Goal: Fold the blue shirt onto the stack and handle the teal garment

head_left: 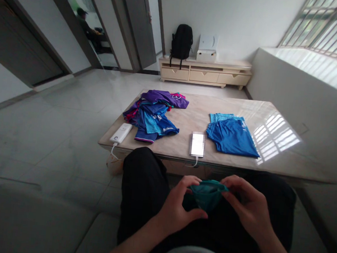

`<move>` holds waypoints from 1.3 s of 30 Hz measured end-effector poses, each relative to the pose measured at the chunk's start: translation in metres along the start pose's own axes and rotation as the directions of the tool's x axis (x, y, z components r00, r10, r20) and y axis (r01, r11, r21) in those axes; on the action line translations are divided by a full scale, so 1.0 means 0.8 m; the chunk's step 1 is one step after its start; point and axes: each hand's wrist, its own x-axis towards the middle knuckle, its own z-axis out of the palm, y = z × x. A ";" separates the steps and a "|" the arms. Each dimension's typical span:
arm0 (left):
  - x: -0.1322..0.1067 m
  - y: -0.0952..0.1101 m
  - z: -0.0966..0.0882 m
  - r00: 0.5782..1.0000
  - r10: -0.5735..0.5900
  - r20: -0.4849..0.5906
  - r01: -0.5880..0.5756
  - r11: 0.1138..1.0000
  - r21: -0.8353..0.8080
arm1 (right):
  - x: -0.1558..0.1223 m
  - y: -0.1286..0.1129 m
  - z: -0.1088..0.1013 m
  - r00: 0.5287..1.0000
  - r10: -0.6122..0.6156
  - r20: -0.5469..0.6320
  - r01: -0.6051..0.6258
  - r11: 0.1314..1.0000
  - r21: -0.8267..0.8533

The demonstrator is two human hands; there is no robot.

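I sit with black trousers in front of a low beige table [184, 143]. Both hands are over my lap, pinching a bunched teal garment [208, 195]. My left hand [180, 208] grips its left edge with thumb and fingers curled. My right hand [248, 208] grips its right edge the same way. On the table's left lies a loose heap of blue, purple and pink clothes [154, 113]. On its right sits a flat stack of folded blue garments [231, 134].
A white power bank [121, 133] with a cable lies at the table's left front corner; a phone [197, 144] lies at the front edge. A cabinet [204, 72] with a black backpack [182, 41] stands at the far wall. A person sits beyond the doorway [87, 27].
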 end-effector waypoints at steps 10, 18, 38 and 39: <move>0.021 0.003 -0.002 0.960 -0.057 0.276 0.007 0.983 0.182 | 0.002 -0.004 0.004 0.992 -0.113 0.056 0.114 0.993 -0.016; 0.028 0.006 -0.012 0.890 -0.139 0.435 -0.137 0.826 0.547 | 0.000 0.003 -0.003 0.989 -0.122 0.080 0.129 0.987 -0.092; 0.020 0.059 -0.017 0.928 -0.162 0.336 -0.105 0.751 0.652 | 0.000 0.058 0.073 0.796 -0.263 -0.545 0.259 0.962 -0.085; 0.018 0.060 -0.017 0.936 -0.136 0.324 -0.111 0.760 0.641 | 0.003 0.060 0.075 0.773 -0.291 -0.564 0.277 0.954 -0.113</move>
